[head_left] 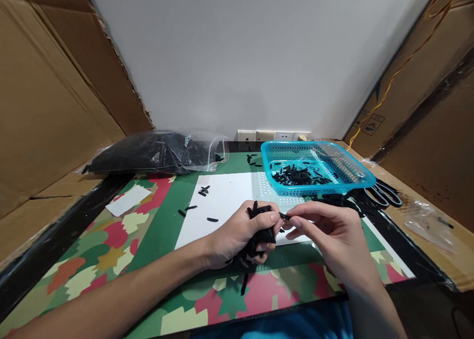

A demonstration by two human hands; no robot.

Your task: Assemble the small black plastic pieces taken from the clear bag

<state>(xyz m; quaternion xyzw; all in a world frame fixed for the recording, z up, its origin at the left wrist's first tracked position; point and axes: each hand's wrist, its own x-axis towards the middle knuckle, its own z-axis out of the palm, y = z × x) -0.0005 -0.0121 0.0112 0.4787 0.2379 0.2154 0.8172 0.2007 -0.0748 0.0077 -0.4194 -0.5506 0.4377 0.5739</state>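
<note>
- Left hand (242, 233) closed around a bunch of black strips (259, 230).
- Right hand (326, 230) pinches one black piece (284, 216).
- Blue basket (355, 173) far right; no legible writing.

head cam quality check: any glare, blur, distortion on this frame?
Head view: wide-angle bowing bends the cardboard walls at both sides; glare streaks on the clear plastic bag; left hand, right hand and the blue basket are sharp; soft shadows under the hands; lighting even, wall plain.
</note>
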